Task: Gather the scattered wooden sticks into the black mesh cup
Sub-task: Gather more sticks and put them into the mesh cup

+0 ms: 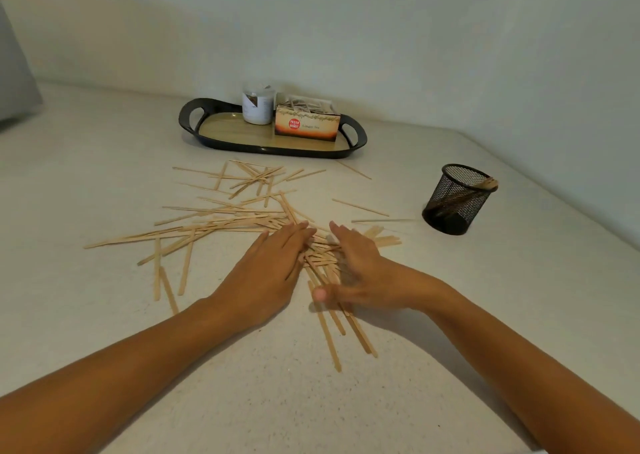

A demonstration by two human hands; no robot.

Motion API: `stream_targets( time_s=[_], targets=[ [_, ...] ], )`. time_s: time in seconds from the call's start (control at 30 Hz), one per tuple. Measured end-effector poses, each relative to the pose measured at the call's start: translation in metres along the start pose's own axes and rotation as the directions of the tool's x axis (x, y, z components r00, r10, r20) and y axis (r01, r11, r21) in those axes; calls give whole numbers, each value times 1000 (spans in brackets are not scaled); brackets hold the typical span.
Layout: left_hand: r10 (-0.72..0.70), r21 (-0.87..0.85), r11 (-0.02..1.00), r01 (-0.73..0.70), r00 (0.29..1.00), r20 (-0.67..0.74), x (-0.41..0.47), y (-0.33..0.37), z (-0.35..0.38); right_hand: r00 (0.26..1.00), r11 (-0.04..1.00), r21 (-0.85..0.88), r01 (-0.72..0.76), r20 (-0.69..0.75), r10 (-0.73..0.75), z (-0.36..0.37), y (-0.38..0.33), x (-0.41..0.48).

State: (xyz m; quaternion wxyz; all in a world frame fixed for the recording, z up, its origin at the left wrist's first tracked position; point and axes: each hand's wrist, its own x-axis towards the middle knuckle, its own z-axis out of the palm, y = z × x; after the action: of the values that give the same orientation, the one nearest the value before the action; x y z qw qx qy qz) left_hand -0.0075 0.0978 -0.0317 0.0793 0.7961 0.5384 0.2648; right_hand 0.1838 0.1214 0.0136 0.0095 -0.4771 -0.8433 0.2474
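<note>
Bracketing a small heap of sticks point(320, 258), your left hand point(273, 266) and right hand point(356, 270) lie low on the table point(104, 315) with fingers straight and slanted toward each other. Neither is curled round a stick, though your right hand is blurred, its thumb jutting toward you. Under and just below the hands, several sticks fan out with their long axes running toward you and a little to the right. To the left lies the biggest spread, mostly set crosswise, left to right. Farther back, near the tray point(188, 118), another patch lies criss-crossed. A few lone sticks point across the gap toward the cup point(459, 199), which stands upright well to your right. It holds only a few sticks, leaning with their tops against its far right rim. By my reckoning you are early in the job: nearly all the sticks remain on the table, and this heap has yet to be lifted.
</note>
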Motion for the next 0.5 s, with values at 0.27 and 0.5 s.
stream_targets(
  time_s=[0.27, 0.5],
  targets=[
    [-107, 142, 981, 133, 979, -176, 5, -13, -4, 994, 992, -123, -4, -105, -9, -6, 0, 33],
    [-312, 312, 898, 311, 949, -48, 11, -23, -10, 984, 960, -218, -177, -50, 170, -44, 30, 55]
  ],
)
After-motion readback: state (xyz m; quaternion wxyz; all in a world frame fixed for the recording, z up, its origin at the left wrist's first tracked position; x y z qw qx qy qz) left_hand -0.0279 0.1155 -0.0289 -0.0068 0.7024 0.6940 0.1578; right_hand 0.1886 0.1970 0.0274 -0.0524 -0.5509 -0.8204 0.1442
